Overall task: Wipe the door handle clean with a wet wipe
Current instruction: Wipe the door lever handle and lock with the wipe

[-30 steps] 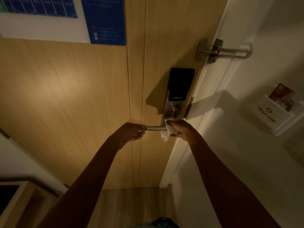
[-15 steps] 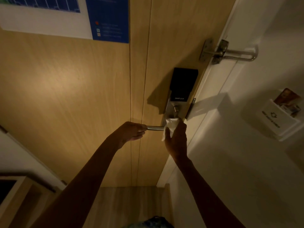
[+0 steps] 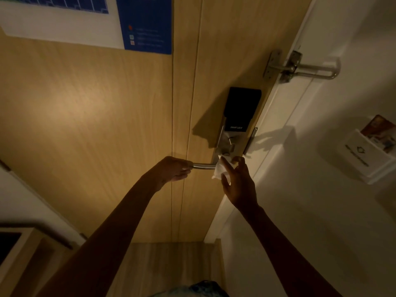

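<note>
Your left hand (image 3: pixel 172 170) is at the free end of the door handle (image 3: pixel 203 166), with its fingers curled round the bar; the bar's tip is hidden inside the grip. A short bare steel stretch shows between your two hands. Your right hand (image 3: pixel 239 186) is at the pivot end, just below the lock plate. The wet wipe (image 3: pixel 219 171) is white and bunched, draped over the handle there, touching the bar. Right fingers (image 3: pixel 227 167) are loosely spread: the forefinger lies over the wipe and the thumb under it, so the wipe is pinched between them. The other fingers stick up beside the plate; can't tell if they touch the wipe. The black smart lock (image 3: pixel 242 108) panel sits above the handle on the wooden door (image 3: pixel 96 125). A swing-bar latch (image 3: pixel 300 68) is higher up at the door edge, its bar reaching across to the white frame. A blue poster (image 3: pixel 146 24) is at the top of the door. A card holder (image 3: pixel 364 159) is on the right wall with a card (image 3: pixel 380 129) standing in it. Light is dim and fingertip detail is soft.
</note>
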The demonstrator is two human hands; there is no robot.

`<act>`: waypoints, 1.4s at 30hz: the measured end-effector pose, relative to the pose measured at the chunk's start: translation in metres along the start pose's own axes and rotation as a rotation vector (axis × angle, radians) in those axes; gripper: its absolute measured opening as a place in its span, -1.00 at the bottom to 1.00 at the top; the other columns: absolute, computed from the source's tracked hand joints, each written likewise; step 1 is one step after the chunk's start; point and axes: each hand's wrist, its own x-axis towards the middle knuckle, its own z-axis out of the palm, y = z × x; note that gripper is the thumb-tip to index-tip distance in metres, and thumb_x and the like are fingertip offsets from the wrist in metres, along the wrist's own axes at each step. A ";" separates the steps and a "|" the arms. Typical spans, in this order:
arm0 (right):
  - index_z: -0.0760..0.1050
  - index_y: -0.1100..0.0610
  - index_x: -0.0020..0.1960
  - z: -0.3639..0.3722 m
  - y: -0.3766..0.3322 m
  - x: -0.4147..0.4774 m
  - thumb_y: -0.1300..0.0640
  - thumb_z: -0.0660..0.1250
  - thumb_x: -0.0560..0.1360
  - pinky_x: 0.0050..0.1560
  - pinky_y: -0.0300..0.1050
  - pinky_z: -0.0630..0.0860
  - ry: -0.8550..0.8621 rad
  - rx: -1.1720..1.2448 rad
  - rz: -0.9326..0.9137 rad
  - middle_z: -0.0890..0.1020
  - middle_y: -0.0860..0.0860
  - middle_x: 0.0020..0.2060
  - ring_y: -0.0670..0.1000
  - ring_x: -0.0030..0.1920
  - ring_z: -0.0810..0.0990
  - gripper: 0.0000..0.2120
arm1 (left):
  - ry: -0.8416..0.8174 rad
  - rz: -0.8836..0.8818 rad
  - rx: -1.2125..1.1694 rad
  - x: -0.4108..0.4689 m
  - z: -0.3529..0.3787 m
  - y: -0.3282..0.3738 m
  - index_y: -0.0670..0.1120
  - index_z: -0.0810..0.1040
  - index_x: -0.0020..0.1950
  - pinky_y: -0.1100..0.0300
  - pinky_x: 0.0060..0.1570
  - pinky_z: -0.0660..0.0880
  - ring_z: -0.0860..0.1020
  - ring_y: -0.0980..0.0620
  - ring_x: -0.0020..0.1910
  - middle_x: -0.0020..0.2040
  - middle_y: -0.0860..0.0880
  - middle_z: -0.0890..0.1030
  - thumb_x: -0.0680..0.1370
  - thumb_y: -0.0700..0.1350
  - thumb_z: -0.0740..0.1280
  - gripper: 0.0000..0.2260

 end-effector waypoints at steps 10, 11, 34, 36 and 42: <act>0.54 0.12 0.16 0.020 -0.023 0.024 0.12 0.46 0.44 0.02 -0.07 0.64 -0.117 -0.174 -0.106 0.52 0.12 0.19 0.07 0.17 0.55 -0.69 | 0.035 0.007 0.017 0.003 0.002 0.002 -0.21 0.65 0.03 0.08 0.19 0.55 0.63 -0.08 0.06 0.05 -0.21 0.66 0.50 -0.25 0.37 -0.86; 0.54 0.12 0.12 0.023 -0.032 0.027 0.11 0.49 0.41 0.00 -0.08 0.64 -0.128 -0.190 -0.133 0.54 0.12 0.16 0.08 0.14 0.56 -0.69 | 0.049 0.010 0.025 0.004 0.003 0.001 -0.19 0.66 0.01 0.11 0.16 0.56 0.64 -0.07 0.04 0.03 -0.20 0.67 0.49 -0.24 0.39 -0.88; 0.60 0.05 -0.02 0.015 -0.048 0.033 0.06 0.52 0.37 -0.04 -0.21 0.47 -0.101 -0.142 -0.166 0.69 -0.06 -0.13 0.01 -0.02 0.57 -0.78 | 0.125 -0.014 0.028 0.009 0.010 0.003 -0.18 0.67 -0.11 0.20 -0.09 0.56 0.59 0.02 -0.24 -0.22 -0.13 0.63 0.46 -0.31 0.41 -0.93; 0.60 0.09 0.02 0.020 -0.045 0.032 0.09 0.56 0.32 -0.01 -0.10 0.55 -0.087 -0.146 -0.186 0.70 -0.02 -0.12 0.06 -0.01 0.60 -0.69 | 0.140 -0.012 0.043 0.007 0.011 0.004 -0.14 0.67 -0.19 0.23 -0.15 0.56 0.59 0.05 -0.28 -0.28 -0.09 0.63 0.45 -0.30 0.41 -0.91; 0.62 0.13 -0.04 -0.001 -0.015 0.028 0.15 0.60 0.27 -0.03 -0.05 0.56 0.033 -0.186 -0.219 0.68 0.06 -0.12 0.13 0.00 0.61 -0.70 | 0.126 0.006 -0.002 0.000 0.010 0.002 -0.22 0.67 -0.04 0.21 -0.07 0.56 0.59 0.02 -0.20 -0.19 -0.14 0.63 0.47 -0.29 0.38 -0.89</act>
